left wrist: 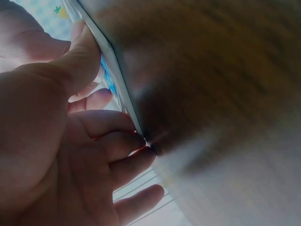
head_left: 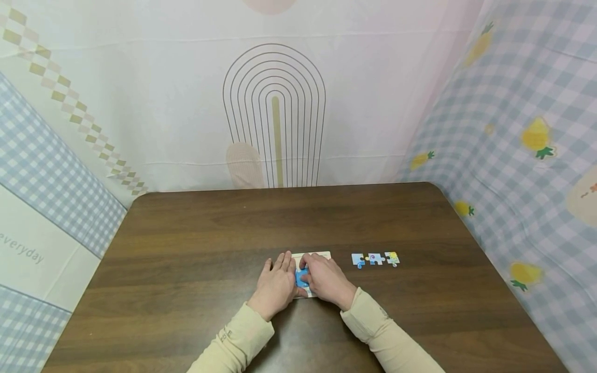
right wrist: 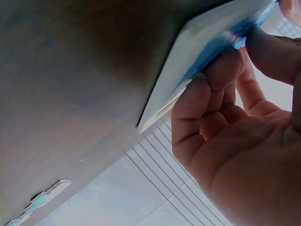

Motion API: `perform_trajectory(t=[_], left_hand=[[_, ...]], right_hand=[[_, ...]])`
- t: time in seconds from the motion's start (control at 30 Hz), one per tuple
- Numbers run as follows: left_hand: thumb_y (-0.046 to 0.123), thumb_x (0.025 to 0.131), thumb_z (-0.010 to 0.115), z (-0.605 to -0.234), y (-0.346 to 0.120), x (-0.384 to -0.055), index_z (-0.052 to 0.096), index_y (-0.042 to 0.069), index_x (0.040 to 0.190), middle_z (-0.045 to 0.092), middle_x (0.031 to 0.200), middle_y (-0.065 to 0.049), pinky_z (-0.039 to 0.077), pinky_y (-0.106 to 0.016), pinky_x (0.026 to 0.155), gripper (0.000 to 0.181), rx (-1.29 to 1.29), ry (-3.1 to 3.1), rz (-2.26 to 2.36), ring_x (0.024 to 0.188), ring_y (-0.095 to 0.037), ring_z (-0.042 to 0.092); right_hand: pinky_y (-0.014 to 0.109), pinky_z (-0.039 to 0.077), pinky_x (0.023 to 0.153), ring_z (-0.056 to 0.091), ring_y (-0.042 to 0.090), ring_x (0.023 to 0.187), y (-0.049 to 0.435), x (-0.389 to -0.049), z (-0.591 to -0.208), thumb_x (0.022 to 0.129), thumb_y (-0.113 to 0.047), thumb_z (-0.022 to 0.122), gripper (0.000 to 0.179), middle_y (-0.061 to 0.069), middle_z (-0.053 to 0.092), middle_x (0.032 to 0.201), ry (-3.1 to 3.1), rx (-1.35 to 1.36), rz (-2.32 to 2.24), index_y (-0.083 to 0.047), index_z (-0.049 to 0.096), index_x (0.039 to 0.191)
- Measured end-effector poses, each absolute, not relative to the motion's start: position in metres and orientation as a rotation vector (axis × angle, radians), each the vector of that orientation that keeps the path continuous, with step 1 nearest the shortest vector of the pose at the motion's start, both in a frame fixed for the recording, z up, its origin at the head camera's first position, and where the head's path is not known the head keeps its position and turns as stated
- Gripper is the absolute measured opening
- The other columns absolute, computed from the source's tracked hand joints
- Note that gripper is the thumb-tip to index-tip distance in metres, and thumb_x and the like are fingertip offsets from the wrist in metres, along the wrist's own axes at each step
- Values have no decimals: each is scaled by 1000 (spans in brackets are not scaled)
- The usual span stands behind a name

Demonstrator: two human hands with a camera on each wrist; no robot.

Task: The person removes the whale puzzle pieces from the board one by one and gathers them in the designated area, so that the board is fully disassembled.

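Blue puzzle piece (head_left: 301,278) sits on the pale puzzle board (head_left: 322,255), near the table's front middle, wedged between the two hands. Only a small patch of blue shows between them in the head view.

Left hand (head_left: 277,284) lies palm down over the board's left side, fingers straight and close together, pointing away from the person. In the left wrist view the thumb (left wrist: 82,61) presses along the board's edge (left wrist: 113,70), and the other fingers are slightly fanned with their tips at the edge.

Right hand (head_left: 326,280) covers the board's right side, fingers bent down onto the blue piece. In the right wrist view the fingertips (right wrist: 207,94) press on the blue layer (right wrist: 221,42) at the board's corner (right wrist: 164,101); whether they pinch the piece or only push on it is hard to say, the view being close and blurred.

Both cream sleeves (head_left: 238,339) reach in from the near edge.

Just right of the board, apart from it, three joined puzzle pieces (head_left: 375,259) lie in a short row, blue and white with some yellow on the rightmost.

All rests on a dark brown wooden table (head_left: 186,259). Behind it hangs a pale cloth with an arch pattern (head_left: 274,114); a checked cloth with pineapples (head_left: 513,155) hangs at the right.
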State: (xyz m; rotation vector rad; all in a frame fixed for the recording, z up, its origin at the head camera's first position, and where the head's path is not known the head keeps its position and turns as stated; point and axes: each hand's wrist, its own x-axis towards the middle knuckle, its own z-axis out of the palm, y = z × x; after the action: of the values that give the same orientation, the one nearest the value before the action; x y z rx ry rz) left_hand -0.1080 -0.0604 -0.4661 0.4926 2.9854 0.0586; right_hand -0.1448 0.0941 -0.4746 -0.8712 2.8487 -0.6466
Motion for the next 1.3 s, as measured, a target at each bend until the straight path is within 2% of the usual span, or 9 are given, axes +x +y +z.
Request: perform_trajectory(t=[0.43, 0.7, 1.3], left_hand=[[61, 83, 61, -468, -60, -108, 47, 0, 142, 41, 149, -16, 32, -50, 109, 86, 489, 2983, 76, 138, -28, 38], [62, 83, 60, -469, -61, -109, 45, 1, 144, 40, 150, -15, 32, -50, 109, 88, 485, 2982, 53, 139, -27, 37], [63, 83, 58, -468, -60, -108, 45, 0, 144, 40, 150, -15, 33, -49, 108, 89, 498, 2990, 29, 139, -27, 38]], right_hand=[[31, 47, 65, 53, 11, 69, 95, -146, -475, 90, -15, 69, 14, -1, 57, 82, 2834, -898, -679, -8, 64, 101], [31, 48, 66, 56, 13, 74, 97, -145, -476, 87, -28, 74, 27, 1, 60, 87, 2842, -979, -685, -8, 63, 103], [29, 48, 62, 53, 13, 70, 94, -144, -476, 89, -16, 71, 18, 0, 56, 83, 2858, -950, -658, -9, 60, 103]])
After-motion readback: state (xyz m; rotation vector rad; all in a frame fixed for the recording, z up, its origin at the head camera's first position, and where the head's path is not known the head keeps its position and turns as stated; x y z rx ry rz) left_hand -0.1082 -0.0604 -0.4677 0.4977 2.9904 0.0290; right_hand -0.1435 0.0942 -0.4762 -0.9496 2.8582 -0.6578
